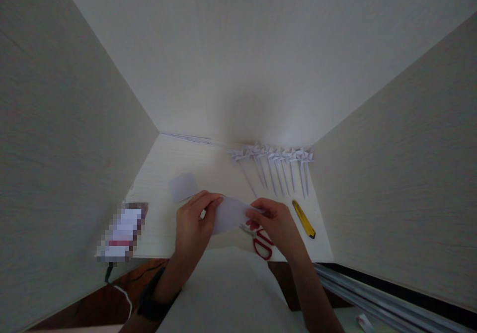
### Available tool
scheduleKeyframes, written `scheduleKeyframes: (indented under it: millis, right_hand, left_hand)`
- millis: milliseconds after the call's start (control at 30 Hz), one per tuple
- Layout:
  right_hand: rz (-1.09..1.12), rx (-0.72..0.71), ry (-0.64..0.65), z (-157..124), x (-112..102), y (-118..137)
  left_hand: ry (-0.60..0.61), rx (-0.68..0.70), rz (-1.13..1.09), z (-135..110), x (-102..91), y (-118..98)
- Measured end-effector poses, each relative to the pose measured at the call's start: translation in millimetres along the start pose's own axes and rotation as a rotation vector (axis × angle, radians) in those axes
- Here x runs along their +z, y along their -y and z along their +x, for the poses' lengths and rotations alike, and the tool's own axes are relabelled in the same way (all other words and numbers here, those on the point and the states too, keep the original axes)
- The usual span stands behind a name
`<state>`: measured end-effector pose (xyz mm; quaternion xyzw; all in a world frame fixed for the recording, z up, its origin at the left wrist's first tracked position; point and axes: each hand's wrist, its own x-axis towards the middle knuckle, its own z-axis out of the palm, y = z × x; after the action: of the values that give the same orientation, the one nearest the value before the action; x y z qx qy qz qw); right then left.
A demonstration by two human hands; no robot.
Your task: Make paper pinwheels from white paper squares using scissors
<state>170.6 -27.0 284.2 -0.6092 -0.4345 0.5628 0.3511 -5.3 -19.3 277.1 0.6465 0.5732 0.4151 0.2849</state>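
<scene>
Between my two hands is a pale sheet of paper [229,217], held above the front part of the white shelf. My left hand [196,218] pinches its left edge between thumb and fingers. At the opposite edge, my right hand [274,221] grips the paper's corner. Red-handled scissors [264,250] lie beneath and beside my right hand, their blades partly hidden. Another square of paper [183,187] rests just beyond my left hand. Several folded paper pinwheels [278,156] on thin paper sticks are lined up along the back right.
A yellow utility knife [303,218] lies at the right. At the left edge is a phone [124,231], its cable hanging down. Thin paper sticks [186,138] lie along the back wall. Tall panels [402,149] enclose the shelf on both sides and behind.
</scene>
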Motion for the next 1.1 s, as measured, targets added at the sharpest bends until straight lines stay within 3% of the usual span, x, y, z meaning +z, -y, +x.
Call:
scheduleKeyframes:
  millis: [233,400,533,667,800,933,1100]
  right_hand:
    - [0.223,0.002,-0.041,3,8,-7]
    - [0.272,-0.008,0.033,2,24,-12]
    - [0.281,-0.045,-0.025,2,18,-11]
    - [0.314,-0.081,-0.063,3,14,-16]
    - [0.279,-0.128,-0.028,3,24,-21]
    - [0.147,-0.179,-0.007,4,29,-18]
    - [-0.055,-0.309,-0.054,3,15,-7]
  left_hand:
    - [-0.112,0.044,0.021,-1,2.3,3]
    - [-0.159,0.055,0.015,-4,4.0,0]
    - [-0.17,0.052,-0.004,-5,4.9,-3]
    - [-0.166,0.013,-0.045,-4,6.7,-2]
    - [-0.194,-0.101,-0.116,-5,9.5,0]
    - [-0.125,-0.239,-0.296,-6,12.2,0]
    - [0.029,-0.345,-0.546,-3,11.3,-2]
